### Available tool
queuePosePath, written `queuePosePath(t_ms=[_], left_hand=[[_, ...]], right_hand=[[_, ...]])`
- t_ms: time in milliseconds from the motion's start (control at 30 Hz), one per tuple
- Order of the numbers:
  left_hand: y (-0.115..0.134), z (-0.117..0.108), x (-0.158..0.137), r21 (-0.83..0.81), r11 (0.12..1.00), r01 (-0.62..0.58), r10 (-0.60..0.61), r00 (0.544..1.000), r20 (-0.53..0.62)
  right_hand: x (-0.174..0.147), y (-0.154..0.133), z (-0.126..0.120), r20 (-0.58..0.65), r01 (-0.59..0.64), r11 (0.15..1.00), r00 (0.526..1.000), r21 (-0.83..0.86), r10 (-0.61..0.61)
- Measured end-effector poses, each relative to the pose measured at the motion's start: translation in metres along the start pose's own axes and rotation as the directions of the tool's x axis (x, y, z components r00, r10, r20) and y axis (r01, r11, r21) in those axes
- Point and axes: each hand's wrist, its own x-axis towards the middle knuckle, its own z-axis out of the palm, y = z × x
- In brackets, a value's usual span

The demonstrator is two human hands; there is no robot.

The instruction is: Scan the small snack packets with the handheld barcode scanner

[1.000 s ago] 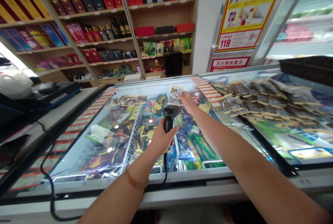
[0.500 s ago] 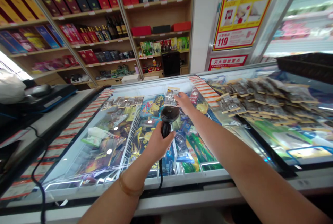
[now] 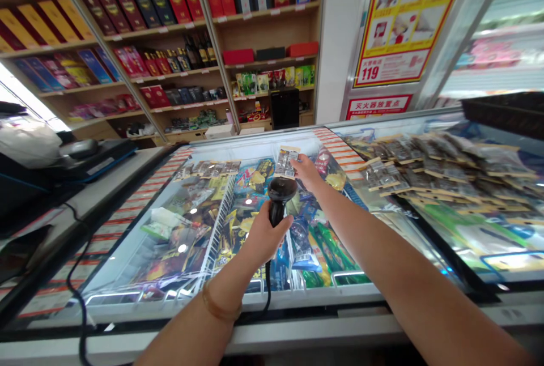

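Note:
My left hand [image 3: 264,234] is wrapped round the handle of a black barcode scanner [image 3: 281,190], its head tilted away from me above the freezer's glass lid. Just beyond the scanner head, my right hand [image 3: 306,172] pinches a small snack packet [image 3: 285,162] by its right edge. The packet has a printed face with a tan top strip. A short row of similar packets [image 3: 219,168] lies on the glass to the left. To the right a large heap of packets [image 3: 437,165] rests on the lid.
Beneath the glass, wire baskets [image 3: 219,230] hold bagged frozen goods in the chest freezer [image 3: 306,325]. A black cable [image 3: 75,275] runs along the left side, near a counter with devices [image 3: 91,156]. A dark tray [image 3: 505,112] sits at the right back. Stocked shelves [image 3: 263,20] stand behind.
The whole view has shifted slightly, so things appear a little farther right and lower. Both hands keep their grips on the scanner and the packet, which stay close together.

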Motion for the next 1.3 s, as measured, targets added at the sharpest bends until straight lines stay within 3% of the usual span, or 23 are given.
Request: queuePosePath(t_ms=[100, 267, 433, 533, 800, 933, 1000, 1100, 1300], left_hand=[[-0.001, 0.0, 0.0, -0.021, 1.0, 0.004, -0.004, 1.0, -0.005], [0.005, -0.003, -0.002, -0.194, 0.981, -0.023, 0.018, 0.999, -0.03], [0.022, -0.032, -0.011, -0.323, 0.946, -0.015, 0.0, 0.999, -0.045], [0.024, -0.063, -0.022, -0.275, 0.96, -0.061, 0.015, 0.986, -0.167], [-0.006, -0.14, -0.067, -0.299, 0.954, -0.016, -0.097, 0.928, -0.36], [-0.02, -0.16, -0.077, -0.311, 0.95, 0.019, -0.149, 0.904, -0.4], [-0.023, -0.163, -0.076, -0.335, 0.942, 0.022, -0.161, 0.906, -0.392], [-0.024, -0.16, -0.071, -0.349, 0.937, 0.013, -0.146, 0.922, -0.358], [-0.018, -0.121, -0.046, -0.31, 0.951, 0.011, -0.093, 0.963, -0.253]], right_hand=[[0.001, 0.002, 0.001, 0.016, -0.035, 0.993, 0.999, 0.11, 0.034], [-0.004, -0.007, 0.0, -0.08, -0.002, 1.0, 0.997, 0.001, 0.002], [-0.006, -0.026, 0.027, -0.051, -0.107, 0.994, 0.993, -0.013, 0.106], [-0.003, -0.036, 0.076, -0.025, -0.156, 0.988, 0.987, 0.009, 0.156], [0.01, -0.061, 0.256, 0.073, -0.167, 0.986, 0.983, 0.012, 0.166], [0.019, -0.067, 0.299, 0.116, -0.117, 0.993, 0.986, -0.032, 0.12], [0.021, -0.067, 0.298, 0.142, -0.069, 0.996, 0.987, -0.06, 0.077], [0.019, -0.063, 0.27, 0.16, 0.016, 0.995, 0.987, -0.101, 0.0], [0.006, -0.045, 0.153, 0.114, 0.102, 0.966, 0.99, -0.236, -0.076]])
